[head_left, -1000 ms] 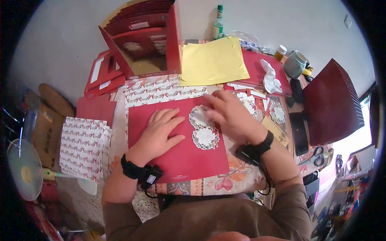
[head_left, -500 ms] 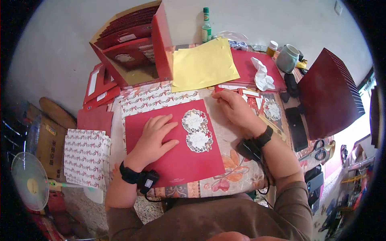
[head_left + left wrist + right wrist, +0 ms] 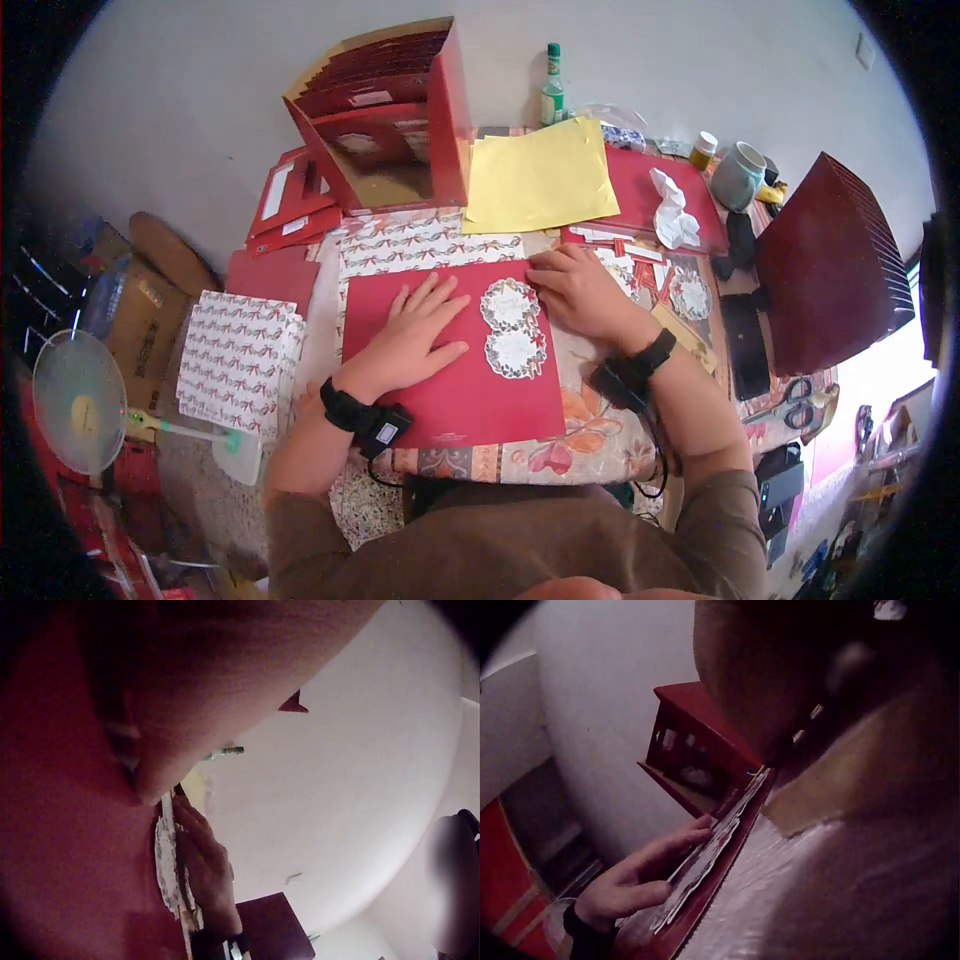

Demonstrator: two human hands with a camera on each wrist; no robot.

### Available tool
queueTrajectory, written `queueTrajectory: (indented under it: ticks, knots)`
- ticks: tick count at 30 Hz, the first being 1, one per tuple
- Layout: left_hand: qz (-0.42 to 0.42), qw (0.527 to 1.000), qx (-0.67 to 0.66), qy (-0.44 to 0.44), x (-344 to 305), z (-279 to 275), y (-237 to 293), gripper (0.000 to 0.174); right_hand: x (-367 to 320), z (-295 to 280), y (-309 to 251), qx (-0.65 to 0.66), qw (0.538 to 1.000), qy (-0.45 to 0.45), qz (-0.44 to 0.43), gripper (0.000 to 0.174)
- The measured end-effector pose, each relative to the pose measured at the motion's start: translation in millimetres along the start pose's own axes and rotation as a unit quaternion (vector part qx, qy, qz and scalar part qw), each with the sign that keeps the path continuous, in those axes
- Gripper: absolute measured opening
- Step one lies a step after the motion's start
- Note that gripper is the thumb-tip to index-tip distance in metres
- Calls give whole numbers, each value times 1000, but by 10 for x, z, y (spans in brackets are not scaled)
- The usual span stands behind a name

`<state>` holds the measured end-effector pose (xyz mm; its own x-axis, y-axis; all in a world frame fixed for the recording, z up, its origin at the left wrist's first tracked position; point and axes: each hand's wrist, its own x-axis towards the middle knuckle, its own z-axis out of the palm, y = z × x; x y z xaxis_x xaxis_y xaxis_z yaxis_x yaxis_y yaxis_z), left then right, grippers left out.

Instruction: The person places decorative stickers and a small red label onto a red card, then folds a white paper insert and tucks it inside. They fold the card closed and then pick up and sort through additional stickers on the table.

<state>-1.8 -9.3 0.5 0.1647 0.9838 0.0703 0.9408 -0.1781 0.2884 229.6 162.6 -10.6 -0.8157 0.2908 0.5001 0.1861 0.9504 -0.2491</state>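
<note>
A red sheet of card (image 3: 455,405) lies on the table in front of the person, over a sheet of white paper patterned with garlands and bows (image 3: 430,240). Two wreath-edged paper cutouts sit near its right side, an upper one (image 3: 510,305) and a lower one (image 3: 516,354). The left hand (image 3: 415,335) rests flat on the card with fingers spread, left of the cutouts. At the card's right edge, the right hand (image 3: 583,290) has its loosely bent fingertips beside the upper cutout. The right wrist view shows this hand dark and close.
Behind stand a red file box (image 3: 455,120) and yellow sheets (image 3: 540,180). Rightward are red folders under crumpled tissue (image 3: 675,210), more cutouts (image 3: 690,292), a mug (image 3: 739,175), a dark red box (image 3: 830,265) and scissors (image 3: 798,404). Patterned squares (image 3: 235,350) are stacked at left.
The right hand has moved off the cutouts to the right, then back to the card's right edge. The left hand stays flat on the card. The head view has shifted.
</note>
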Motion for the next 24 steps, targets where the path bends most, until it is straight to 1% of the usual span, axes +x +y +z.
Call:
queueTrajectory:
  ticks: [3, 5, 7, 8, 10, 11, 12, 14, 15, 16, 19, 21, 23, 24]
  knots:
    - [7, 1000, 11, -25, -50, -39, 42, 66, -5, -57, -13, 5, 1000, -16, -15, 24]
    - [10, 999, 15, -37, -93, -109, 81, 67, -4, -87, -35, 30, 999, -44, -12, 24]
    - [-13, 997, -45, -61, -69, -264, 119, 68, -5, -75, -40, 33, 999, -37, -16, 23]
    - [-16, 997, -41, -58, -21, -301, 87, 68, -9, -62, -40, 35, 999, -34, -16, 23]
    - [-47, 997, -7, -55, 132, -347, -52, 64, -13, -34, -21, 49, 998, -26, -17, 22]
    - [-78, 996, 3, -44, 228, -369, -78, 63, -9, -26, -12, 61, 998, -20, -16, 21]
    - [-80, 996, 6, -40, 308, -328, -128, 63, -8, -24, -10, 60, 998, -18, -21, 21]
    - [-115, 990, 78, 35, 482, -194, -268, 62, -18, -27, -9, 47, 998, -22, -24, 20]
    - [-127, 987, 96, 21, 561, -162, -319, 65, -22, -26, -10, 44, 999, -18, -26, 20]
    - [-125, 987, 99, 25, 604, -103, -370, 65, -23, -27, -15, 52, 998, -10, -34, 19]
    - [-149, 985, 83, -10, 636, 68, -467, 69, -13, -9, 0, 53, 998, 2, -34, 18]
    - [-139, 987, 77, -17, 570, 68, -438, 69, -34, 13, 25, 49, 999, 1, -23, 18]
    - [-130, 989, 70, -23, 473, 94, -397, 69, -6, 32, 70, 13, 1000, 0, 6, 16]
    - [-119, 991, 67, -14, 418, 114, -359, 69, -9, 50, 86, 14, 1000, -2, 8, 16]
